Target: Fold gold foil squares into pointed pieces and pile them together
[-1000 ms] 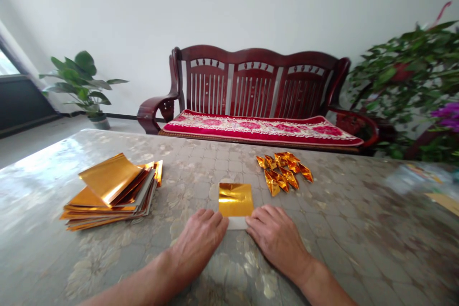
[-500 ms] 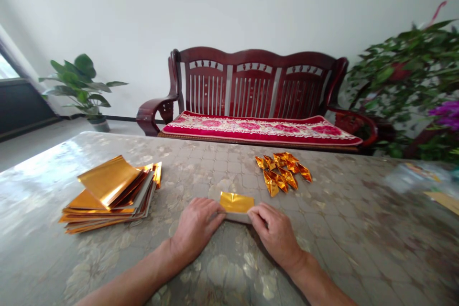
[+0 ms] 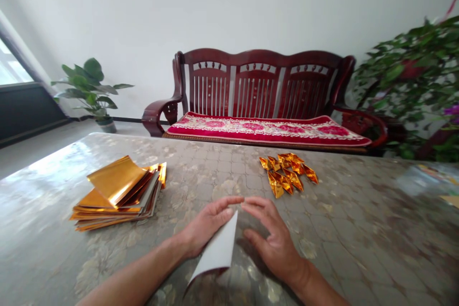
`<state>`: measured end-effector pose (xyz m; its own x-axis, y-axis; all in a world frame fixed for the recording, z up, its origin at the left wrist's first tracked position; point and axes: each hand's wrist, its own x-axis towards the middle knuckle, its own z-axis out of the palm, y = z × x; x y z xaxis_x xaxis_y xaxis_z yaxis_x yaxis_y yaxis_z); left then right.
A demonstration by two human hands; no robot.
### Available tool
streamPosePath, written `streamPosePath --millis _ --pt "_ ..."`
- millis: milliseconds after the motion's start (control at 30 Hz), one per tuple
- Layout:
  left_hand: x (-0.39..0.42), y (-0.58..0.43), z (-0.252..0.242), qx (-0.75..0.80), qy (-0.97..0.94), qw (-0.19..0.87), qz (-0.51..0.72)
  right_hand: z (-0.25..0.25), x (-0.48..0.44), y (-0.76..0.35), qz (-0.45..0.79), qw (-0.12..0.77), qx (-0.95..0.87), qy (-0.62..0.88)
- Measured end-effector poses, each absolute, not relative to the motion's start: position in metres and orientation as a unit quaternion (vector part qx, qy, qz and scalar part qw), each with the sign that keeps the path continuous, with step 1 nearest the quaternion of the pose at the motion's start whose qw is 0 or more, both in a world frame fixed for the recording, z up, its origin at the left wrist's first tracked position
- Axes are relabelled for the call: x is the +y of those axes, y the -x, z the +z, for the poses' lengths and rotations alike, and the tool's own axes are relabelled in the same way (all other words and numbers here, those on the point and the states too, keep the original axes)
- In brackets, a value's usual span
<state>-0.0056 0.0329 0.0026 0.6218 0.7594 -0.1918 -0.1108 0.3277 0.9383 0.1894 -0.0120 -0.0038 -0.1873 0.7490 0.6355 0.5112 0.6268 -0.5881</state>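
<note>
Two bare hands curve apart: the left hand (image 3: 206, 224) touches a folded white-backed paper (image 3: 215, 251) between them on the counter (image 3: 201, 165), the right hand (image 3: 274, 241) just beside it, fingers (image 3: 229, 202) loosely spread, pinching nothing. Folded gold pieces (image 3: 289, 172) sit ahead, a stack of gold sheets (image 3: 118, 196) leftward.

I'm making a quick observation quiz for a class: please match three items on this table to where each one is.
Items:
1. White-backed folded sheet
2. Loose stack of gold foil sheets
3. Small folded gold foil pieces

Places:
A. Far side of the grey patterned table, right of centre
B. Against the left hand
C. Left side of the table

Pairs: 1-B, 2-C, 3-A
</note>
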Motion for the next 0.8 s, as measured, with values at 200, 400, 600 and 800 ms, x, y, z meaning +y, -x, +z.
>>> streamPosePath --millis 200,400,600,800 --pt "0.029 -0.006 0.001 0.306 -0.606 0.663 0.314 0.006 -0.014 -0.181 0.081 0.498 -0.779 0.373" --pt "0.04 0.024 0.01 0.39 -0.71 0.297 0.506 0.004 -0.012 -0.208 -0.111 0.498 -0.749 0.423" --pt "0.021 0.038 0.011 0.223 -0.891 -0.056 0.392 0.004 -0.016 -0.212 -0.233 0.41 -0.782 0.408" --pt "0.019 0.025 0.004 0.253 -0.915 -0.085 0.302 0.0 -0.022 -0.205 -0.217 0.338 -0.807 0.433"
